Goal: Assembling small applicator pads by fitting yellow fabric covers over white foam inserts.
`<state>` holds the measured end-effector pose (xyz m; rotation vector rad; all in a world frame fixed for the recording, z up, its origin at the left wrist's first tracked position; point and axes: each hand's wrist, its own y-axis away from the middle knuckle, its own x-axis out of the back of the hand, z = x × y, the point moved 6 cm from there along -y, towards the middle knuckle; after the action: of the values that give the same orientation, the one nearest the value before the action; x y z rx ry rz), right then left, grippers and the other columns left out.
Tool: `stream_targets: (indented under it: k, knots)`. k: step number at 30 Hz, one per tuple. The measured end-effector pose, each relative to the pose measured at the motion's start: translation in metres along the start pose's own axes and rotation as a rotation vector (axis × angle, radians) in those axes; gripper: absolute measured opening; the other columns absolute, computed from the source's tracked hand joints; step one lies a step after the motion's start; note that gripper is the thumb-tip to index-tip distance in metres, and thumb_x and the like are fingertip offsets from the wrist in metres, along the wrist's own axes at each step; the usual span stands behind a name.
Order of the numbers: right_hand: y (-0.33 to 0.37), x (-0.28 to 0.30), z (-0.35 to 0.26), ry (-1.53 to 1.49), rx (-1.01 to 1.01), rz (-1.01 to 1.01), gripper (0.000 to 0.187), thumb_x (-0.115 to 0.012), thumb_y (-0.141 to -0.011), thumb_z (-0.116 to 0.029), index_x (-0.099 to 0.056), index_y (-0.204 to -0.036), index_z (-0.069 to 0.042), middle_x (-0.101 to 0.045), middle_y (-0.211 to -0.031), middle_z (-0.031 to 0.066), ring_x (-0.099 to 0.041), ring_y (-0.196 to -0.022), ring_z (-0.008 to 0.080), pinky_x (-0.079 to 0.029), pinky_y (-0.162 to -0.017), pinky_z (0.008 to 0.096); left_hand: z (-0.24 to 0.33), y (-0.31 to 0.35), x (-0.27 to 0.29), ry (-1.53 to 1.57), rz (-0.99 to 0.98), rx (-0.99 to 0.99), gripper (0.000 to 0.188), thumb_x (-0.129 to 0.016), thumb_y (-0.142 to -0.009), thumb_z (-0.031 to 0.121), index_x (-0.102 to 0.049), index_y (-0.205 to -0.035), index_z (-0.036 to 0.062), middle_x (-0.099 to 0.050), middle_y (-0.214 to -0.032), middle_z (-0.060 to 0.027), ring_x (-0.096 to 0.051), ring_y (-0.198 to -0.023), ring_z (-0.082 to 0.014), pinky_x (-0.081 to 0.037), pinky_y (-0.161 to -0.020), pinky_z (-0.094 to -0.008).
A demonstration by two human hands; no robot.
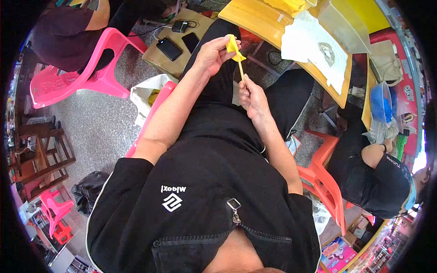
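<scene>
My left hand [215, 56] is raised above my lap and pinches a small bright yellow cloth piece [232, 45] between thumb and fingers. My right hand [253, 98], closer to my body, grips a thin pale-yellow stick [241, 69] near its lower end. The stick slants upward, and its upper end meets the lower edge of the yellow piece. Whether the tip sits inside the piece or behind it, I cannot tell.
A wooden table [255, 22] at the upper right bears a white cloth [307, 38] and a clear bin. Phones lie on a cardboard box [154, 58] ahead. People sit on both sides, one near a pink chair [109, 50], one near a red chair [324, 175].
</scene>
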<state>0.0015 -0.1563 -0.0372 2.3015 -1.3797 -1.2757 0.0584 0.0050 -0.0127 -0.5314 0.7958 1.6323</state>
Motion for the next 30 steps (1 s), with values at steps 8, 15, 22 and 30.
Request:
stream_targets:
  k: [8, 15, 22, 30]
  knots:
    - [0.000, 0.003, -0.010, 0.128, 0.082, 0.066, 0.033, -0.052, -0.094, -0.034, -0.057, -0.075, -0.008, -0.041, -0.056, -0.0070, -0.029, -0.041, 0.0022, -0.020, -0.038, 0.0186, 0.006, 0.006, 0.002, -0.215, 0.074, -0.049, 0.021, -0.066, -0.085, 0.014, -0.064, -0.099, -0.0008, -0.066, -0.093, -0.0072, -0.065, -0.085, -0.0151, -0.056, -0.071, -0.0275]
    - [0.001, 0.010, -0.018, 0.326, 0.217, 0.153, 0.034, -0.056, -0.092, -0.033, -0.061, -0.073, -0.006, -0.044, -0.057, -0.0068, -0.031, -0.043, 0.0012, -0.021, -0.039, 0.0180, 0.013, 0.009, 0.006, -0.354, 0.086, -0.062, 0.021, -0.071, -0.081, 0.015, -0.066, -0.096, 0.0025, -0.066, -0.089, -0.0035, -0.063, -0.080, -0.0118, -0.055, -0.068, -0.0242]
    - [0.002, 0.008, -0.018, 0.437, 0.258, 0.151, 0.035, -0.056, -0.092, -0.034, -0.061, -0.072, -0.005, -0.043, -0.058, -0.0067, -0.031, -0.045, 0.0010, -0.020, -0.040, 0.0180, 0.010, 0.010, 0.012, -0.348, 0.125, -0.001, 0.018, -0.072, -0.080, 0.017, -0.066, -0.092, 0.0039, -0.065, -0.086, -0.0024, -0.062, -0.076, -0.0103, -0.054, -0.065, -0.0221]
    - [-0.002, 0.009, -0.009, 0.227, 0.149, 0.113, 0.033, -0.057, -0.091, -0.034, -0.060, -0.074, -0.006, -0.044, -0.057, -0.0069, -0.031, -0.042, 0.0018, -0.021, -0.039, 0.0180, -0.001, 0.013, 0.009, -0.361, 0.086, 0.112, 0.022, -0.070, -0.082, 0.022, -0.066, -0.092, 0.0025, -0.066, -0.085, -0.0030, -0.063, -0.074, -0.0104, -0.053, -0.059, -0.0202]
